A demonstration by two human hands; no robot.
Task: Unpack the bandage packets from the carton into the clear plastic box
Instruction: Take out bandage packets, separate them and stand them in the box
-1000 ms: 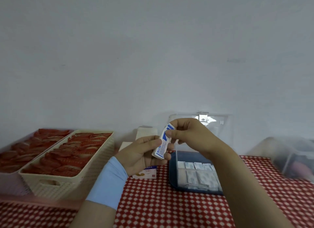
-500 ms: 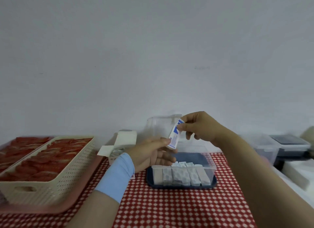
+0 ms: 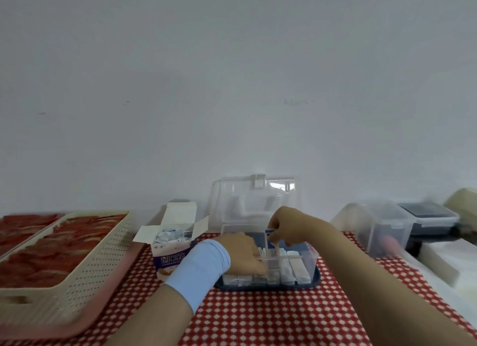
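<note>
Step in hand: placing one packet, mid-insert. The clear plastic box with the dark blue base [image 3: 312, 255] sits centre on the red-and-white checked tablecloth [image 3: 258, 317], with its hinged lid [image 3: 255, 198] stood up at the back. The white-and-purple cardboard carton [image 3: 170, 258] is just beside it on the left, flaps open and with loose packets [image 3: 170, 236] left inside, so I judge the job only partly done.

Both hands are over the box. The left hand [image 3: 241, 252], with a light blue band on the wrist, reaches in from the left. Its fingers [image 3: 259, 267] look fairly straight and lie against the row of standing packets [image 3: 286, 269]. It seems to hold nothing, though blur limits certainty. The right hand [image 3: 291, 224] comes from above, its fingertips pinched together on the top end of the blue-and-white bandage packet [image 3: 272, 242]. That packet hangs upright, its lower end down among the row.

Next, probably: seat the packet in the gap, let go, then go back to the carton. Risk: knocking over the neighbouring packets.
</note>
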